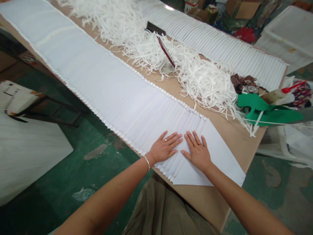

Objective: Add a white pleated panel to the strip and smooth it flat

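While both palms press flat, fingers spread, the left hand (164, 148) and right hand (197, 152) sit side by side on the near end of the fanned white sheets (114, 94), gripping nothing.

no text, label, brand, number or sign can be read anywhere. the overlapping white sheets (110, 85) along the surface are blank, and the cardboard boxes (245, 9) at the far edge are too small and blurred to show any lettering.
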Demonstrator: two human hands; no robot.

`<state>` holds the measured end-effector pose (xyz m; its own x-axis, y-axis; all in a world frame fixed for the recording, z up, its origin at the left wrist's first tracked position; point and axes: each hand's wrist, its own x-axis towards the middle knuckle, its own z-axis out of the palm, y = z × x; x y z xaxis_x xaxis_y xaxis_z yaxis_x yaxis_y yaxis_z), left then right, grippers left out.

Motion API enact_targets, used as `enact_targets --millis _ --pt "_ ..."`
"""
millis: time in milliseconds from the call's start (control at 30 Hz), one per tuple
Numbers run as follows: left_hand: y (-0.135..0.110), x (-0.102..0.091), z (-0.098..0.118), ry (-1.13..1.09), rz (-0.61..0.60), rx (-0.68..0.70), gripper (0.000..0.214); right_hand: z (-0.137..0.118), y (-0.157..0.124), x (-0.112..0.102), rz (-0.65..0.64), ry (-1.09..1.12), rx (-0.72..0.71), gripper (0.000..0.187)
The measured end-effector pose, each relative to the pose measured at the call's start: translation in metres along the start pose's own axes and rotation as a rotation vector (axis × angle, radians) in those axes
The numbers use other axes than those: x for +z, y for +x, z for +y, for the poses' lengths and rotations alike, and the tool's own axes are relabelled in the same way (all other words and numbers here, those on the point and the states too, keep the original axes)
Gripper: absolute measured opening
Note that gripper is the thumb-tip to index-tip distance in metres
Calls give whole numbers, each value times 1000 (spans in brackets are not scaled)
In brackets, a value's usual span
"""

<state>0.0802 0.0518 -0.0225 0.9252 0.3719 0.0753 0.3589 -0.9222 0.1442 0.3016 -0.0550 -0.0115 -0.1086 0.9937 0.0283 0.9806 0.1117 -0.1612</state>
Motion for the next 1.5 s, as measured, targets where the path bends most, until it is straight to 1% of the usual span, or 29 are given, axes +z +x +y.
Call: enact_targets --millis 100,300,467,567,667,800,933,1033,1167,1400,1500 --pt "0 2 -1 -2 0 -1 60 4 -5 6 -10 0 11 75" --pt "-1 4 -1 -15 10 -3 63 5 -14 1 -25 -20 26 76" --pt "2 2 -1 -39 -12 -4 61 10 -19 2 -34 -22 -15 78" --pt "3 0 -1 -53 -38 -16 60 19 -30 -4 -17 -26 27 84" --pt "2 -1 -1 -65 -49 -21 60 31 -49 -10 -11 -40 88 91" --pt "6 -4 9 -72 -26 -47 60 45 -76 -9 -66 -59 117 99" --pt "16 -3 25 -84 -17 -22 62 47 -85 -4 -94 -64 115 100" --pt "22 1 31 -92 -34 0 62 46 -84 -5 -108 -55 104 99" --pt "24 3 29 -93 -45 3 62 43 -78 -11 -125 -39 93 99" --pt "23 2 28 -78 -48 10 63 30 -39 -14 -128 -14 69 102" --pt "23 2 28 -69 -43 14 62 28 -29 -14 -143 -5 84 101"
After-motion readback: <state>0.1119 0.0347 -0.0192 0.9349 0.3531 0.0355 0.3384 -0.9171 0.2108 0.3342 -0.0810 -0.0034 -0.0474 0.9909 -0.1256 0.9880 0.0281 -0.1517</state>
